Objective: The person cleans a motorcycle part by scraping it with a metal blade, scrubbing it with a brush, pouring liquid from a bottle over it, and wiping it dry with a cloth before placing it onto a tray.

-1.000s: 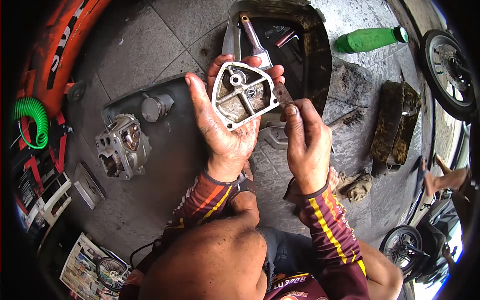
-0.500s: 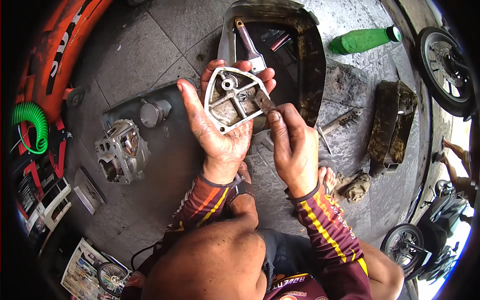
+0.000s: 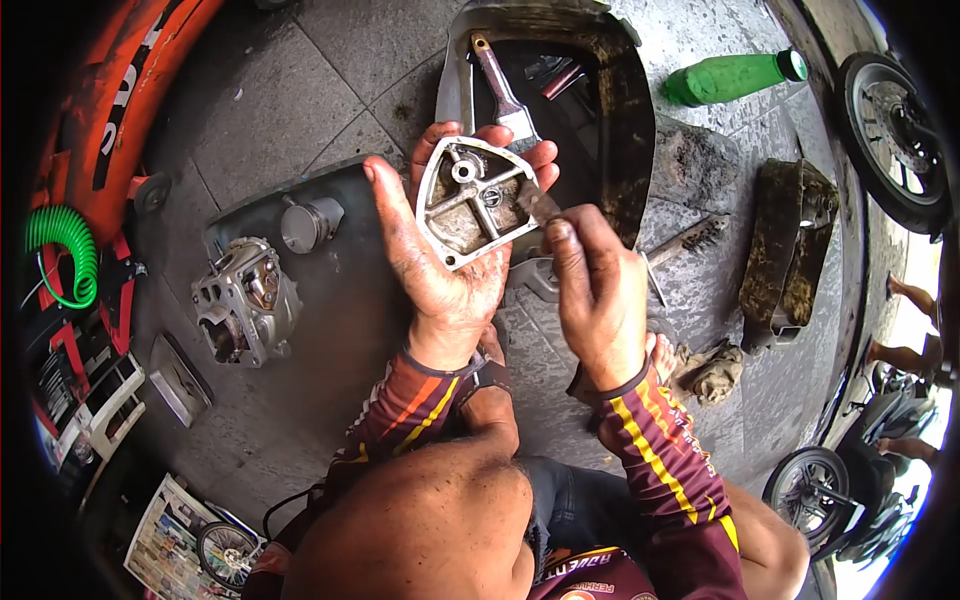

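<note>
A roughly triangular metal cover (image 3: pixel 478 203) with crossed inner ribs rests in my left hand (image 3: pixel 437 277). That palm faces up, with the thumb at the cover's left and the fingertips showing behind its upper and right edges. Between the thumb and fingers of my right hand (image 3: pixel 598 285) is a small flat metal blade (image 3: pixel 539 203). The blade's tip lies over the cover's right rim. Behind the hands, a paintbrush (image 3: pixel 503 90) leans inside a dark, dirty tray (image 3: pixel 640 150).
An engine cylinder block (image 3: pixel 243 302) and a piston (image 3: pixel 310 225) are at the left. On the right are a green bottle (image 3: pixel 728 78), a wire brush (image 3: pixel 690 237), a rag (image 3: pixel 712 374) and a dirty housing (image 3: pixel 785 255). Another person's legs (image 3: pixel 908 358) show at the far right.
My right hand has moved left, bringing the blade from beside the cover onto its right rim. Since the middle frame, it has drawn back slightly to the right. The cover remains in my left hand.
</note>
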